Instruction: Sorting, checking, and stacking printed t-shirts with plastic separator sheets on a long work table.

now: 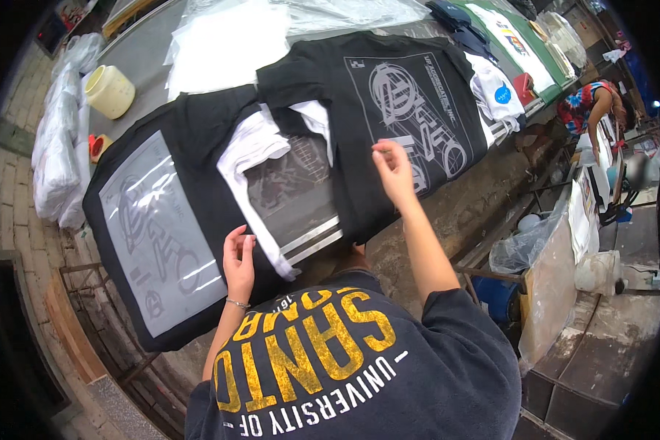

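Observation:
A black T-shirt with a grey printed graphic (425,103) lies flat on the right. On the left, another black shirt (136,315) carries a translucent film sheet (176,268) with a faint graphic. White fabric (249,147) surrounds a bare grey platen (286,183) between them. My left hand (238,260) is at the left shirt's edge beside that gap, fingers loosely curved and apart. My right hand (392,172) is over the printed shirt, fingertips pinched; what they hold, if anything, is unclear.
Bundled white plastic (55,139) and a cream container (110,92) are left. White sheets (220,51) lie behind; folded shirts and a green board (524,73) back right. Another person (587,103) bends over a bench at right, near a blue drum (491,301) and bucket (598,271).

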Motion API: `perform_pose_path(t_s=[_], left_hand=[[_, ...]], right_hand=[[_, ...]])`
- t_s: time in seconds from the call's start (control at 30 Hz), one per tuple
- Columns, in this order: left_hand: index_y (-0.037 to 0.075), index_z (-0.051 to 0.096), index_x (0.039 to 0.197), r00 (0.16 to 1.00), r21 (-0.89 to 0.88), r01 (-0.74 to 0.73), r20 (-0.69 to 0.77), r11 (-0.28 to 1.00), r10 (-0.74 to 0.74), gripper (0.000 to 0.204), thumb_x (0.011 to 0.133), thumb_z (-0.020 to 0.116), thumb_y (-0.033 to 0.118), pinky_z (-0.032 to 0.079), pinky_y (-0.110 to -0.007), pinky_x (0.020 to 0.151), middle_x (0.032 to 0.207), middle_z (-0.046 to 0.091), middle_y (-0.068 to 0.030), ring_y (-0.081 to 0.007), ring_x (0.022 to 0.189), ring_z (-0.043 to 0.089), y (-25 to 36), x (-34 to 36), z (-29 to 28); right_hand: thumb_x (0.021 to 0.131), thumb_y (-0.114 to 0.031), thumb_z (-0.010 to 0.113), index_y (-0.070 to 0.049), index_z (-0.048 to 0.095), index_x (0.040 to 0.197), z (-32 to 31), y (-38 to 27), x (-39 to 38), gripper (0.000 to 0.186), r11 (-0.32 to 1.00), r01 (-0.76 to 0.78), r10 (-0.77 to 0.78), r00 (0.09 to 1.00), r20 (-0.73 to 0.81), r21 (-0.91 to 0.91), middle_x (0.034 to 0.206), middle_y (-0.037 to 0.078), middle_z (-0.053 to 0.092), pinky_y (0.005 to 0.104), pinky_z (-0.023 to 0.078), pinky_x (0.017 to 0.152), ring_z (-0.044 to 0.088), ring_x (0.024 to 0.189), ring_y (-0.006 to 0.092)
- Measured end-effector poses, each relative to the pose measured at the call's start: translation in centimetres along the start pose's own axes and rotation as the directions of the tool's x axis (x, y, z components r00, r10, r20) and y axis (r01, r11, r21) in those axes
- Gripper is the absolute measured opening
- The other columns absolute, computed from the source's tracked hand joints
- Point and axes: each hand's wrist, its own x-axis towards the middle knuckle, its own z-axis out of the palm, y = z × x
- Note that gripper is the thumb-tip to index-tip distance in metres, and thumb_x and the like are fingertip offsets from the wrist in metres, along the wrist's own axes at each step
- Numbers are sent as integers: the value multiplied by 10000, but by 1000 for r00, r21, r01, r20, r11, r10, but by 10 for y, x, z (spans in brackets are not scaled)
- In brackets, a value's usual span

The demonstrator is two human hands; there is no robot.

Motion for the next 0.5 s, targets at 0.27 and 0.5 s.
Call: perform_pose_path(t_s=[0.27,0.5], left_hand=[[121,241,1470,992,696,41,59,717,-114,747,886,576,446,48,-507,1129,1543,170,-159,-354,1438,71,-31,83,138],[200,51,1515,932,919,169,-31,356,-362,899,856,575,515,-95,-614,1072,1560,-128,-161,-445,1397,-176,-41,97,182]], right_hand=[[853,-136,618,-31,635,1011,-115,87,211,191,970,-6,-6,999,-48,-245,1019,119,609,325,480,794,612,871,217],[817,-165,645,-66,641,1071,-147,164,390,272,871,162,-154,986,55,-463,1088,129,636,359,464,884,598,1021,288]])
